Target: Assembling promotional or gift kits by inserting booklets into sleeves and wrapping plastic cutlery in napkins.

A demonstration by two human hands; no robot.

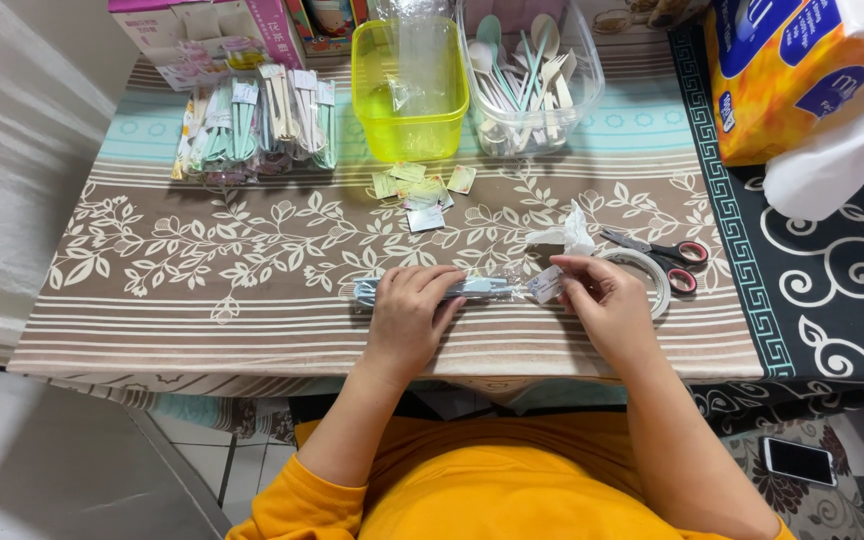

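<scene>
We press our left hand (pixel 410 300) flat, fingers curled down, over a clear-wrapped cutlery packet (pixel 482 288) lying crosswise on the leaf-patterned tablecloth (pixel 252 250). The packet sticks out rightward from under that hand to our right hand (pixel 597 290), whose fingertips pinch a small label (pixel 546 284) at the packet's end. A tape roll (pixel 652 275) and scissors (pixel 664 252) lie just beyond the right hand.
</scene>
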